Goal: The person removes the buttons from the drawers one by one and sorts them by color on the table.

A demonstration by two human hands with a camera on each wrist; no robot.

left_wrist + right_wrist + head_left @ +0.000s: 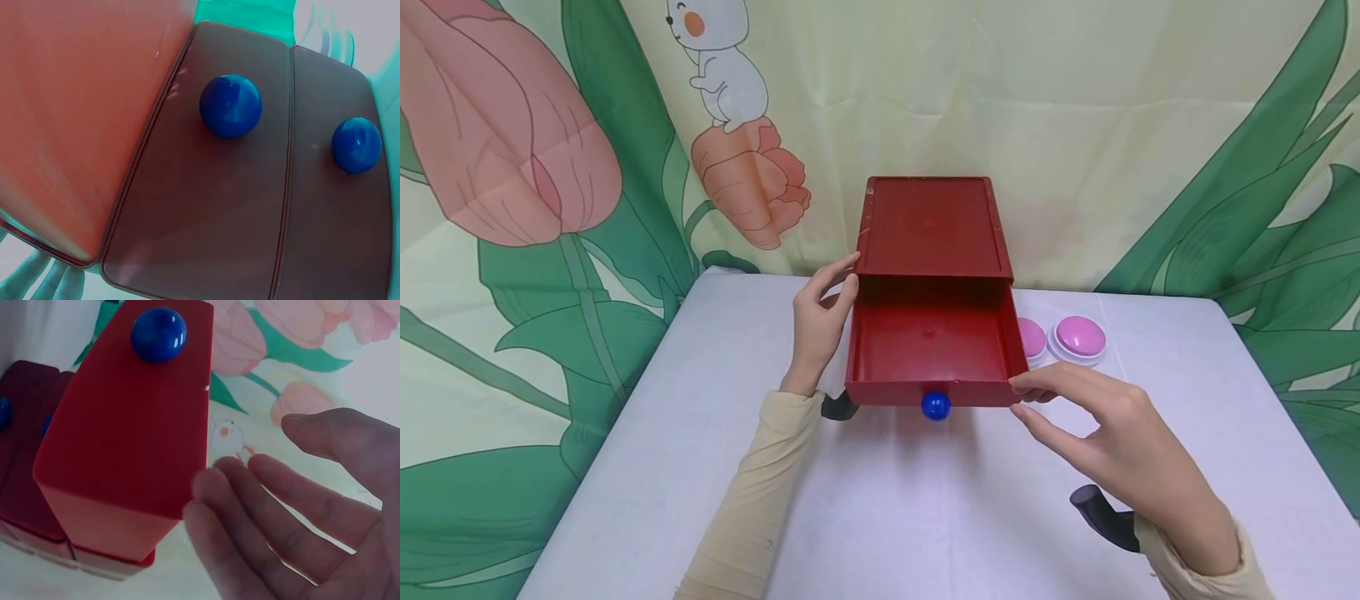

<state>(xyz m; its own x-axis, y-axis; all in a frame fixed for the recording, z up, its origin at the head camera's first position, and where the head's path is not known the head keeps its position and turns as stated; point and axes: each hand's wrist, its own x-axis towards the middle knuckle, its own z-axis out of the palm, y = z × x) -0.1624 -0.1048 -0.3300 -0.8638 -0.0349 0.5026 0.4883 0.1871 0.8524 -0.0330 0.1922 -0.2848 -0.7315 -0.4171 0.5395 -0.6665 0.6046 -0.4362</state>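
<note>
A dark red drawer cabinet (932, 225) stands on the table, its top drawer (925, 354) pulled out and its bare floor showing. A round blue knob (936, 406) sits on that drawer's front. My left hand (820, 321) rests against the cabinet's left side, thumb and forefinger spread; its fingertips (67, 284) show beside the drawer in the left wrist view. My right hand (1112, 425) is at the drawer's front right corner. In the right wrist view its extended fingers (275, 519) are beside the drawer front (137, 425), with the thumb apart.
Two pink push lights (1080, 336) with white bases lie right of the cabinet, one partly hidden by the drawer. Two lower drawers with blue knobs (230, 106) are closed. A printed cloth (1075, 150) hangs behind the white table (1000, 517).
</note>
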